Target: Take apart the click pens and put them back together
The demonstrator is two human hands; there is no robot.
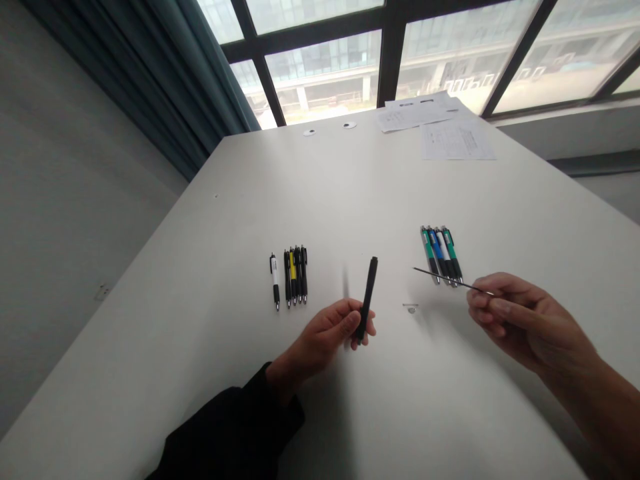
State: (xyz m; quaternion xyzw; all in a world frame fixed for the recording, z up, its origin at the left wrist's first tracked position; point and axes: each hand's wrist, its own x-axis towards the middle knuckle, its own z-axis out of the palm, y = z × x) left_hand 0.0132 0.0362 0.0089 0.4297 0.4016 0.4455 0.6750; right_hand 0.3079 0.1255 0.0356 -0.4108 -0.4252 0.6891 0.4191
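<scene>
My left hand is closed round a black pen barrel, which stands tilted upright above the table. Between thumb and fingers of my right hand is a thin dark pen refill, its tip pointing left toward the barrel but apart from it. Small pen parts lie on the table between my hands; they are too small to name. Beyond the right hand sits a row of green, blue and white pens. To the left of my left hand lie several black pens and a yellow one.
A white pen with a black grip lies alone at the left. Printed papers lie on the far right of the white table. Two round cable-hole covers are at the back edge, near the window and a blue curtain.
</scene>
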